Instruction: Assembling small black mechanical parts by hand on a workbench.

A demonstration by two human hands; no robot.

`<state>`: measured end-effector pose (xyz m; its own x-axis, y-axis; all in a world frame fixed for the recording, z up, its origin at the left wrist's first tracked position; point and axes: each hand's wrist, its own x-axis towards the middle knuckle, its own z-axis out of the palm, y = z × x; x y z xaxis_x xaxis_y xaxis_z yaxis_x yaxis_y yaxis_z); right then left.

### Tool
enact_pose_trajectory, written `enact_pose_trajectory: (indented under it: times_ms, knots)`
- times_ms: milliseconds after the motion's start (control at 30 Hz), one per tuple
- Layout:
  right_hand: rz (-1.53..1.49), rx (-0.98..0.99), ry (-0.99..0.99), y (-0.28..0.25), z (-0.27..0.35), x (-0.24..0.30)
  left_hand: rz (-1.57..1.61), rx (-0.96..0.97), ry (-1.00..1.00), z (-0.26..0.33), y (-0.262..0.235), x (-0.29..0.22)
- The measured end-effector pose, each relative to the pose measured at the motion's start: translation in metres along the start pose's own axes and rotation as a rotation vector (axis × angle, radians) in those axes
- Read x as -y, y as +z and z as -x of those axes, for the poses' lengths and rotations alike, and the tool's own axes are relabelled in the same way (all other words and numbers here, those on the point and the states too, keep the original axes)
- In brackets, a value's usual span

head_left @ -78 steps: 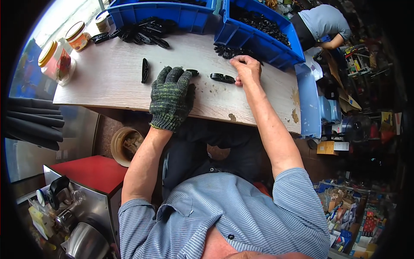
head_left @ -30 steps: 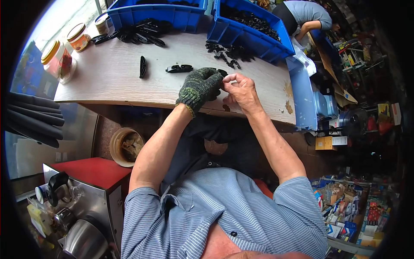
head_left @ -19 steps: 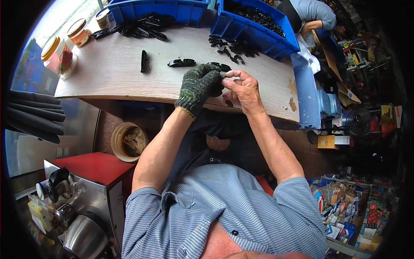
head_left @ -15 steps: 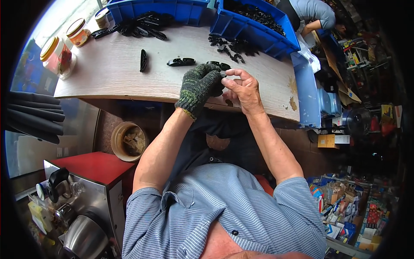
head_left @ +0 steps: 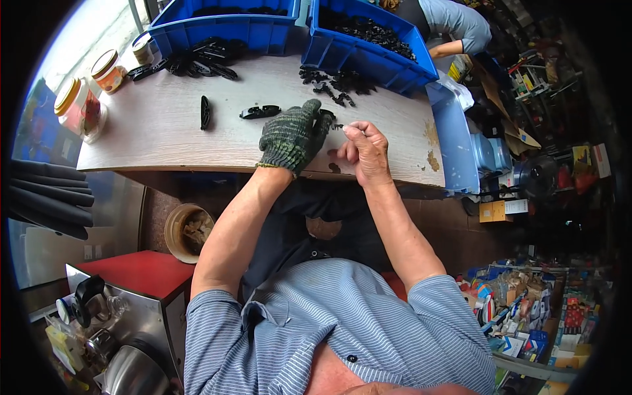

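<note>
My left hand, in a dark green knitted glove, is above the table near its front edge. Its fingers are curled, and what they hold is hidden. A black plastic part shows just past its fingertips; whether the glove grips it I cannot tell. To the right, my bare right hand pinches a small black plastic piece, whose end points toward the glove. An elongated black part lies on the table left of the glove. Farther left lies another narrow black part, turned lengthwise away from me.
Two blue bins, a left one and a right one, hold black parts at the back. Loose piles of long parts and small pieces lie before them. Lidded jars stand left. Another person bends at back right.
My hands have drawn slightly apart, the right one pulling back from the glove with the small black piece. The whole view has shifted a little.
</note>
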<state>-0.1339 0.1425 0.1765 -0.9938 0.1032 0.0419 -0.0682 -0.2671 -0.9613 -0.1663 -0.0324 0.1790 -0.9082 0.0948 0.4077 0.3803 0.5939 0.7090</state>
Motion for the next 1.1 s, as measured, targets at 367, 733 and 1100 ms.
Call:
enact_pose_trajectory:
  times_ms: [367,733,1100]
  knots:
    - [-0.056,-0.054,0.025,-0.004,-0.001,-0.001,-0.270,0.067,0.149,0.007,0.005,-0.006]
    - [-0.072,0.033,0.080,-0.007,0.001,0.000,-0.274,0.033,0.190,0.020,-0.001,0.003]
    - [-0.107,0.010,0.047,-0.003,0.002,0.003,-0.342,-0.121,0.166,0.020,0.002,0.009]
